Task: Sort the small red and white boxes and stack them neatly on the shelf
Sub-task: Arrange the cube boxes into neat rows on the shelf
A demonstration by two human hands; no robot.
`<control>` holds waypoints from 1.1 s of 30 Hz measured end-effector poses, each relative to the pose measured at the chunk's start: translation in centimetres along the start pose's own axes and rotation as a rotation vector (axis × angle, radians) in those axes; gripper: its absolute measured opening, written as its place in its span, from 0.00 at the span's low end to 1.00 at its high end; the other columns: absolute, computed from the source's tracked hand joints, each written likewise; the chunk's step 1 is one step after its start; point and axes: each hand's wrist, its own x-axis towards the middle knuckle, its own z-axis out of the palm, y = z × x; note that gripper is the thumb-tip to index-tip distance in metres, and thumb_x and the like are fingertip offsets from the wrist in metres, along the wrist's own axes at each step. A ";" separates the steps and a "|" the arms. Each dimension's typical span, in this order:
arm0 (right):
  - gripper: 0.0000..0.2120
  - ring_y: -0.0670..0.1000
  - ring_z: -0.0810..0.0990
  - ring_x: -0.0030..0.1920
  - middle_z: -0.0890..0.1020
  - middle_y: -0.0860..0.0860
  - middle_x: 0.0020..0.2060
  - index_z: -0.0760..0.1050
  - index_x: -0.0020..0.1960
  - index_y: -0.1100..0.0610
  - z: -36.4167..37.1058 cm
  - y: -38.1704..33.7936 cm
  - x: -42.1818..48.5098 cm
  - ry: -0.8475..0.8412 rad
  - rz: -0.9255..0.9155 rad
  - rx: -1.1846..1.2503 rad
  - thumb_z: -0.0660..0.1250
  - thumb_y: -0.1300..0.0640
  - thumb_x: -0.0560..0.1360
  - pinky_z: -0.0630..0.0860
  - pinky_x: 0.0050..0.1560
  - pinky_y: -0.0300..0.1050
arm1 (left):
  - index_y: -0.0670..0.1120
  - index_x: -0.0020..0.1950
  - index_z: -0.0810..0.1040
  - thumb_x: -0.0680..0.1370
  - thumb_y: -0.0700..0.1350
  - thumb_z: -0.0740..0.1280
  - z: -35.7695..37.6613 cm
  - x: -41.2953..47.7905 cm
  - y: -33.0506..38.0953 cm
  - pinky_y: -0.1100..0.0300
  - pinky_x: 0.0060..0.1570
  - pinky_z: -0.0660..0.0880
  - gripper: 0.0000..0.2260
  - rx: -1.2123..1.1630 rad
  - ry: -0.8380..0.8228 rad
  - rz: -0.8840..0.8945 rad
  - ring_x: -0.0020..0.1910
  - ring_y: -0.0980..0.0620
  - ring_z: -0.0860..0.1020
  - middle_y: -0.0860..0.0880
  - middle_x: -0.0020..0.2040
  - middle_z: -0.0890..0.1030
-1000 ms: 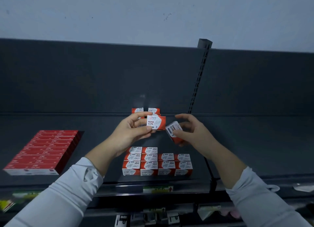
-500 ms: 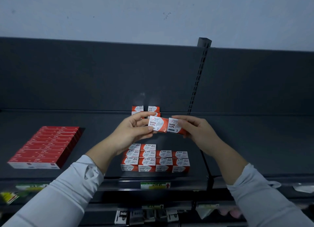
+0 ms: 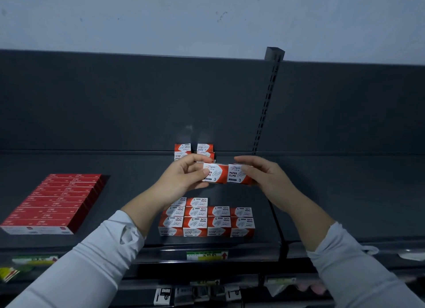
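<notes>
Pairing boxes: my left grip pinches the left box, my right grip the right box, sides touching. Next, both should go squarely onto the stack.

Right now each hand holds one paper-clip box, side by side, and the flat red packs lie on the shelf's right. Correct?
No: the head view shows the flat red packs on the left of the shelf, not the right. The left hand and right hand do hold the paper-clip boxes side by side, one each.
</notes>
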 end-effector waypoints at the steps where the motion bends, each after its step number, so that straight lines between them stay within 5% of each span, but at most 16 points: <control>1: 0.11 0.45 0.82 0.53 0.83 0.47 0.52 0.79 0.61 0.47 -0.1 0.2 0.1 0.001 0.003 -0.005 0.64 0.55 0.80 0.80 0.55 0.43 | 0.47 0.59 0.77 0.79 0.38 0.66 0.1 0.2 0.0 0.56 0.55 0.80 0.10 0.007 0.002 -0.004 0.54 0.48 0.83 0.46 0.52 0.85; 7: 0.11 0.45 0.82 0.52 0.83 0.48 0.51 0.78 0.61 0.51 -1.0 1.3 0.5 -0.015 0.006 -0.060 0.65 0.56 0.79 0.79 0.54 0.40 | 0.46 0.64 0.76 0.79 0.36 0.66 0.7 1.3 -0.4 0.59 0.53 0.80 0.14 0.136 0.008 -0.016 0.55 0.48 0.82 0.43 0.56 0.83; 13: 0.10 0.47 0.83 0.52 0.83 0.50 0.52 0.79 0.57 0.51 -1.6 3.2 0.9 -0.032 0.044 -0.092 0.68 0.60 0.77 0.80 0.52 0.40 | 0.48 0.60 0.79 0.76 0.41 0.71 1.5 2.7 -2.1 0.45 0.56 0.79 0.12 0.401 -0.022 -0.025 0.51 0.44 0.83 0.46 0.51 0.84; 17: 0.09 0.46 0.82 0.52 0.83 0.48 0.52 0.78 0.56 0.49 -1.6 4.9 1.0 -0.044 0.088 -0.130 0.69 0.59 0.77 0.81 0.52 0.42 | 0.49 0.55 0.79 0.74 0.42 0.74 1.9 3.5 -3.5 0.66 0.33 0.75 0.11 0.499 -0.023 -0.020 0.32 0.64 0.79 0.49 0.46 0.84; 19: 0.09 0.46 0.82 0.52 0.82 0.47 0.52 0.78 0.56 0.49 -1.4 5.7 1.1 -0.053 0.115 -0.145 0.69 0.59 0.77 0.81 0.51 0.43 | 0.48 0.54 0.79 0.73 0.43 0.75 1.9 3.7 -4.1 0.70 0.30 0.71 0.12 0.541 -0.039 -0.045 0.30 0.66 0.77 0.50 0.46 0.83; 22: 0.09 0.45 0.82 0.51 0.82 0.46 0.52 0.77 0.56 0.48 -1.0 6.7 1.2 -0.061 0.141 -0.191 0.69 0.58 0.77 0.80 0.50 0.41 | 0.52 0.55 0.78 0.74 0.46 0.74 1.7 3.9 -5.1 0.57 0.51 0.79 0.12 0.694 -0.052 -0.046 0.46 0.60 0.80 0.57 0.48 0.82; 25: 0.10 0.44 0.81 0.51 0.82 0.44 0.52 0.76 0.57 0.48 -0.5 7.5 1.3 -0.082 0.154 -0.263 0.69 0.57 0.77 0.80 0.50 0.41 | 0.56 0.58 0.76 0.76 0.46 0.70 1.6 4.0 -5.7 0.46 0.65 0.69 0.12 0.862 -0.094 -0.038 0.53 0.59 0.77 0.63 0.48 0.78; 33: 0.11 0.43 0.83 0.50 0.82 0.44 0.53 0.76 0.59 0.48 0.0 8.0 1.2 -0.130 0.157 -0.293 0.68 0.56 0.78 0.82 0.51 0.46 | 0.58 0.61 0.74 0.79 0.54 0.64 1.2 3.5 -6.1 0.48 0.70 0.58 0.11 1.037 -0.176 0.060 0.57 0.59 0.74 0.62 0.56 0.77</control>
